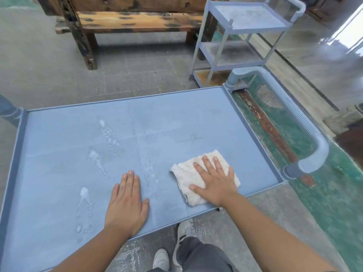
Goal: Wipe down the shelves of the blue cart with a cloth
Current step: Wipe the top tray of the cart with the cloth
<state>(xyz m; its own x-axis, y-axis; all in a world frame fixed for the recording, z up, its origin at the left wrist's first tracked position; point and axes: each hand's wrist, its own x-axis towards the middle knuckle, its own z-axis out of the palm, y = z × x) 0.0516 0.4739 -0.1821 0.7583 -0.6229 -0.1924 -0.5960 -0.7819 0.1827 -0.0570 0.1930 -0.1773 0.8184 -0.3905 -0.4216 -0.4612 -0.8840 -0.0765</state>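
The blue cart's top shelf [167,118] fills the middle of the view, with a rounded handle [318,154] at its right end. A folded white cloth [184,173] lies near the shelf's front right. My right hand [214,181] presses flat on the cloth with straight, spread fingers. To its left, my left hand [127,203] rests flat on the bare shelf near the front edge, fingers straight. Wet streaks and droplets [94,158] mark the shelf's left half.
A second blue three-tier cart [247,26] stands behind on the right. A worn wooden bench [125,22] sits at the back. My shoes [161,260] and grey trouser legs show below the shelf's front edge. Green painted floor runs along the right.
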